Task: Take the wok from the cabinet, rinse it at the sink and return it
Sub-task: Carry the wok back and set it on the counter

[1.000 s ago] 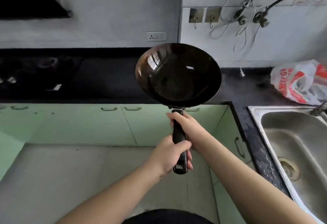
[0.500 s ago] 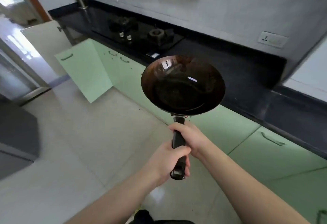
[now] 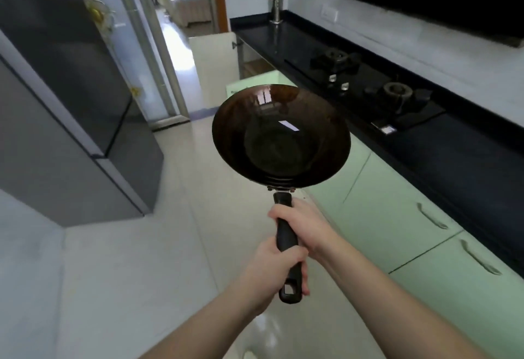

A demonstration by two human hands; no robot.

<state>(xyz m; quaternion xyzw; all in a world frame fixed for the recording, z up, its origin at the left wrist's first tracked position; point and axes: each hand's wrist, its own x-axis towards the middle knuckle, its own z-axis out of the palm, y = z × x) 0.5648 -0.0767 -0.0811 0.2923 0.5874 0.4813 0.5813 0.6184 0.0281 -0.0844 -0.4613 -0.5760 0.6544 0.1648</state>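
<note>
I hold a dark, glossy wok [image 3: 280, 137] out in front of me, above the pale floor, by its black handle [image 3: 287, 238]. My right hand [image 3: 307, 224] grips the handle near the bowl. My left hand [image 3: 273, 268] grips it lower, close to the end with the hanging hole. The bowl faces up towards me and looks empty. Beyond the wok's far rim, two cabinet doors [image 3: 214, 59] stand open at the far end of the green cabinet row. The sink is out of view.
A black countertop [image 3: 467, 149] with a two-burner gas hob [image 3: 368, 86] runs along the right, above green cabinet doors [image 3: 397, 217]. A tall grey fridge [image 3: 65, 98] stands on the left. A doorway [image 3: 175, 18] opens at the far end.
The view has swung left, away from the sink and along the counter towards the open cabinet doors. Both hands keep the same grip on the wok handle.
</note>
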